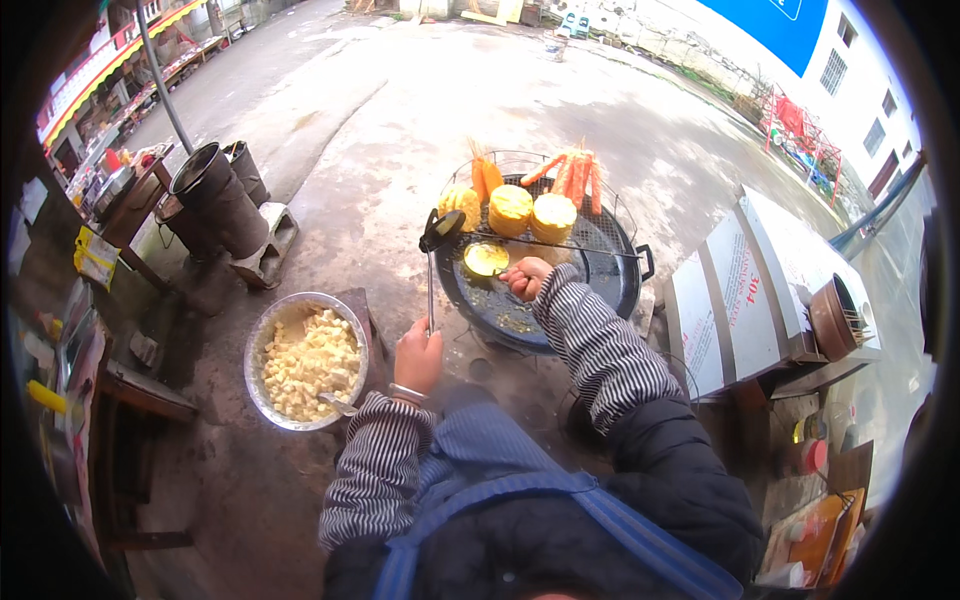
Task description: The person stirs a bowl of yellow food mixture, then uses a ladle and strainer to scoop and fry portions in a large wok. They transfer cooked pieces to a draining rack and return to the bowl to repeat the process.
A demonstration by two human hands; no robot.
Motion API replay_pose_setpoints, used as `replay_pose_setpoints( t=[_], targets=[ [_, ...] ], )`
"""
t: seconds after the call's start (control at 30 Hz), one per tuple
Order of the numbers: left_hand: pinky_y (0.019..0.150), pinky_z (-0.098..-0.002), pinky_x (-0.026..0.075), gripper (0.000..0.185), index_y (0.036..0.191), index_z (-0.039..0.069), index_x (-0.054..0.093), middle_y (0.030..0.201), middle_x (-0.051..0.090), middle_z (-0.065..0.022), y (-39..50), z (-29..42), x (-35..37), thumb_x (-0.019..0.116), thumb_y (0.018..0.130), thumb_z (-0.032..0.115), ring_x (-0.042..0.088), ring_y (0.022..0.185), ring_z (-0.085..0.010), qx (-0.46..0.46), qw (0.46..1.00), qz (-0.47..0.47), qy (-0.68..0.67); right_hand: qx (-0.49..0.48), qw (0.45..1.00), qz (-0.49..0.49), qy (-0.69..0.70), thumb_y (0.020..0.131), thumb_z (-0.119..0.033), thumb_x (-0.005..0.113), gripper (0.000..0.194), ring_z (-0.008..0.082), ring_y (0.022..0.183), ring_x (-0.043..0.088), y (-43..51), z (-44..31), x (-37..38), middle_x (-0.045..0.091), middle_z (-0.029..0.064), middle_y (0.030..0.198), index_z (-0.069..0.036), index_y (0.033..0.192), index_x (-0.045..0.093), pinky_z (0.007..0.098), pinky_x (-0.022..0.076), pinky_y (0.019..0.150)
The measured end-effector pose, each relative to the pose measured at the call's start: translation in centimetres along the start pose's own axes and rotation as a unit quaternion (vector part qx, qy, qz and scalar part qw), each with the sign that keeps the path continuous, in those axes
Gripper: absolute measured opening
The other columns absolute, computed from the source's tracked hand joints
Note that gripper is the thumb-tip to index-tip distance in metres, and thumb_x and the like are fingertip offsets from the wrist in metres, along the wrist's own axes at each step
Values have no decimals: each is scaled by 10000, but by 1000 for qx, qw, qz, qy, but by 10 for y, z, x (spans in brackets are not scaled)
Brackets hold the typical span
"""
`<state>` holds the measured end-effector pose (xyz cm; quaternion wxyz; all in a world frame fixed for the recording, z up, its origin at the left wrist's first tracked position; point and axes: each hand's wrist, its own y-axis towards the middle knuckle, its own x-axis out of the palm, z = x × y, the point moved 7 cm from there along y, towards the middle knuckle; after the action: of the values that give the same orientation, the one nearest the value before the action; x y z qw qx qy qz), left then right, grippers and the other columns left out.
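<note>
My left hand [418,358] grips the long metal handle of a dark ladle [444,227], whose head is over the left rim of a wide black frying pan [600,289]. My right hand [527,278] is above the pan, fingers curled around a thin utensil that is mostly hidden. Just left of those fingers lies a round yellow fried cake [486,259]. Stacked yellow cakes [553,218] rest on a wire draining rack [600,225] across the pan's far half. Orange skewered sausages [576,178] lean at the back of the rack.
Left of me, a metal bowl [255,375] holds pale diced food in batter and a spoon [337,405]. Dark metal drums [221,202] stand beyond it, near a concrete block [274,247]. On my right are a stainless steel cabinet [720,300] and a brown pot [829,322] with sticks.
</note>
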<state>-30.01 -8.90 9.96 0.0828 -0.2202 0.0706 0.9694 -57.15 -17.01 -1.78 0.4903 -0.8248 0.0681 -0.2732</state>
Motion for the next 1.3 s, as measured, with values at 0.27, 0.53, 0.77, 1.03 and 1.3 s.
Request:
replay_pose_setpoints(
  t=[0.27,0.53,0.77,1.03,1.3],
  targets=[
    [715,-438,460,293,985,-34,584,809,606,-259,3,-16,-10,500,790,169,600,799,-393,-11,1000,8,-3,-26,989,-17,-146,926,-62,301,189,29,354,247,48,-10,24,305,-70,504,-62,769,407,172,200,297],
    [707,-462,448,286,972,-32,574,805,602,-260,-3,-11,0,502,789,175,586,788,-410,17,1000,1,7,-15,971,119,-209,879,-84,400,186,102,361,386,-46,26,-1,428,-3,483,-19,759,527,245,304,324],
    [694,-447,452,271,962,-24,588,770,604,-243,-18,6,8,512,786,168,595,765,-386,67,996,19,47,-375,561,151,-722,803,-208,466,262,237,432,490,-70,12,-89,526,94,538,-69,605,567,382,372,395],
    [690,-491,444,260,965,9,584,806,602,-258,-28,12,27,492,784,172,581,770,-423,82,994,-9,76,-57,983,90,148,860,-284,415,307,187,413,435,-20,46,-221,506,81,588,-48,695,522,323,285,338],
    [732,-474,450,281,987,-1,581,854,608,-253,-31,16,49,501,792,184,582,826,-409,51,994,-61,77,-149,970,179,-72,843,-289,435,262,138,481,371,0,14,-205,421,30,624,-47,744,448,286,289,408]
  ],
)
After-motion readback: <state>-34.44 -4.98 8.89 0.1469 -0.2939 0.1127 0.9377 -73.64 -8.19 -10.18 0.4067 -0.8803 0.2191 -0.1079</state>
